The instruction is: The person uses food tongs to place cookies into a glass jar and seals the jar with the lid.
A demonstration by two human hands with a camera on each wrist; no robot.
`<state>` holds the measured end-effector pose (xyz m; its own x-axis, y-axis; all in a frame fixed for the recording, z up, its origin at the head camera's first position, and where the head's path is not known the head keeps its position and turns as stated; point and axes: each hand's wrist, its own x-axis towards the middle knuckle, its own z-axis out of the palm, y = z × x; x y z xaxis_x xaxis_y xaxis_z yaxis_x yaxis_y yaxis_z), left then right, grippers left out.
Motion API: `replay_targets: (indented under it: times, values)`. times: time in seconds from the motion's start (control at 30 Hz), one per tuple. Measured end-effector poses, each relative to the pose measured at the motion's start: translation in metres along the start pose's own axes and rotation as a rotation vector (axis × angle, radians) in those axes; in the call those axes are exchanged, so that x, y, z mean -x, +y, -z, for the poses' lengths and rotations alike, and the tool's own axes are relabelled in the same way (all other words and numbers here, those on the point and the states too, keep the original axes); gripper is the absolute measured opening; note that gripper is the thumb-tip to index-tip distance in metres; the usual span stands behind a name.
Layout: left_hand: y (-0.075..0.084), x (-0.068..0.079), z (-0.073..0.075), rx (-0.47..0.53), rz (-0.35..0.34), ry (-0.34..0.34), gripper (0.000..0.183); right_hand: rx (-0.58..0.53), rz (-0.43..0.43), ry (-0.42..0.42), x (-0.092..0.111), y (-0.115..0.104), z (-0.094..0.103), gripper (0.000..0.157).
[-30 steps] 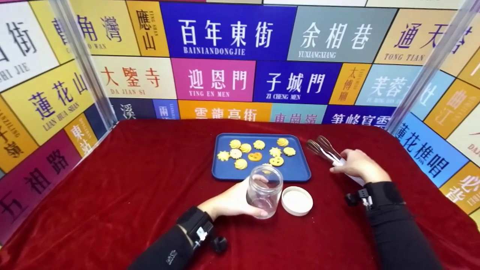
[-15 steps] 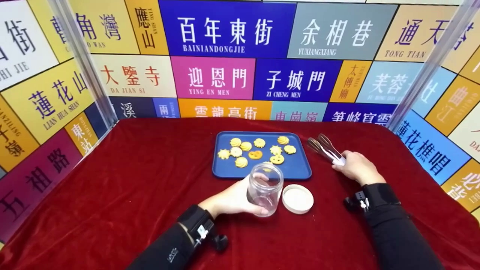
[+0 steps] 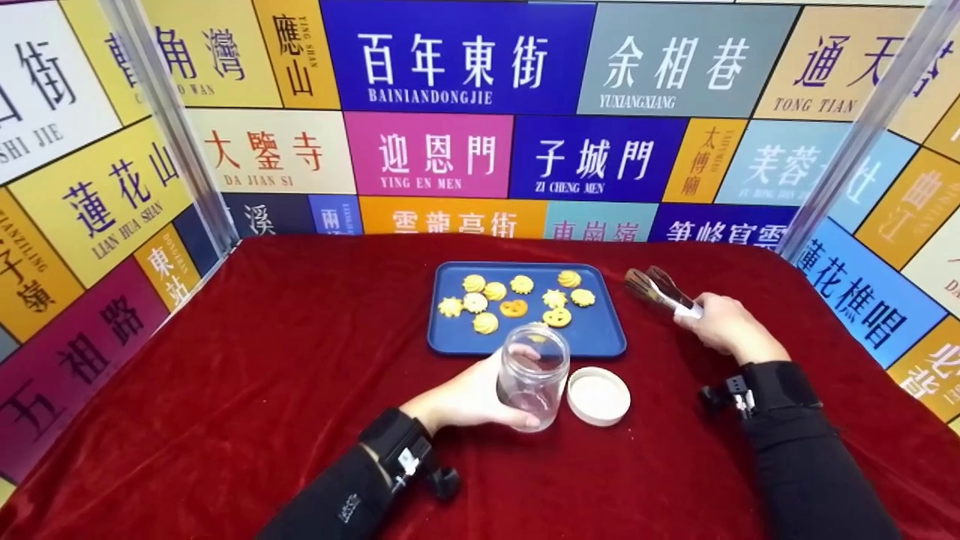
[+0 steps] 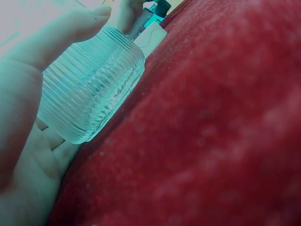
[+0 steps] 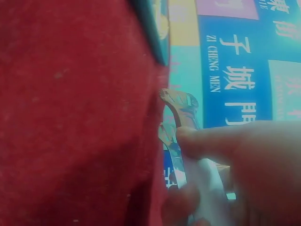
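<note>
My left hand (image 3: pixel 476 394) grips a clear glass jar (image 3: pixel 534 379) from its left side, thumb across the front. The jar has no lid on it, and its ribbed wall (image 4: pixel 94 84) fills the upper left of the left wrist view. In my right hand (image 3: pixel 729 326) is a pair of tongs (image 3: pixel 660 289), held by the white handle (image 5: pixel 207 188). Their slotted metal heads point toward the far left, beside the tray's right edge. Several yellow cookies (image 3: pixel 485 323) lie on a blue tray (image 3: pixel 450 341) behind the jar. A pale round lid (image 3: pixel 598 396) rests right of the jar.
A dark red cloth (image 3: pixel 300 337) covers the table. Behind it stand walls of coloured sign panels (image 3: pixel 427 154), with clear upright posts (image 3: pixel 180 142) at the corners. The tray's edge (image 5: pixel 155 33) shows at the top of the right wrist view.
My right hand has shifted slightly right with the tongs, whose heads now stand a little farther from the tray. My left hand and the jar have kept their place.
</note>
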<state>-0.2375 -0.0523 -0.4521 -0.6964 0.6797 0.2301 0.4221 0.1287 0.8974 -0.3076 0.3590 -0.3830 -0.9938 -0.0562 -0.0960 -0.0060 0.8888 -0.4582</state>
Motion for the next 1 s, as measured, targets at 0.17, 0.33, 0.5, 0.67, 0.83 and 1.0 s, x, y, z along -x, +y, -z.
replay_targets:
  times: [0.17,0.33,0.5,0.67,0.83,1.0]
  values:
    - [0.000,-0.001,0.000,-0.005,0.003,0.003,0.082,-0.003,0.020,0.088,0.002,-0.009,0.006,0.057]
    - [-0.001,0.000,0.000,-0.004,0.009,0.008,0.082,-0.014,0.089,0.152,0.003,-0.026,0.004,0.063]
    - [0.000,0.000,0.000,-0.010,0.019,0.005,0.082,0.010,0.135,0.164,0.007,-0.044,-0.003,0.060]
    - [0.001,0.000,0.000,-0.011,0.024,0.008,0.084,0.056,0.138,0.155,0.010,-0.057,-0.011,0.054]
    - [0.001,0.000,0.000,-0.013,0.021,0.003,0.085,0.096,0.135,0.138,0.008,-0.060,-0.021,0.052]
    - [0.001,0.000,0.000,-0.007,0.017,0.004,0.084,0.117,0.134,0.132,0.006,-0.062,-0.030,0.052]
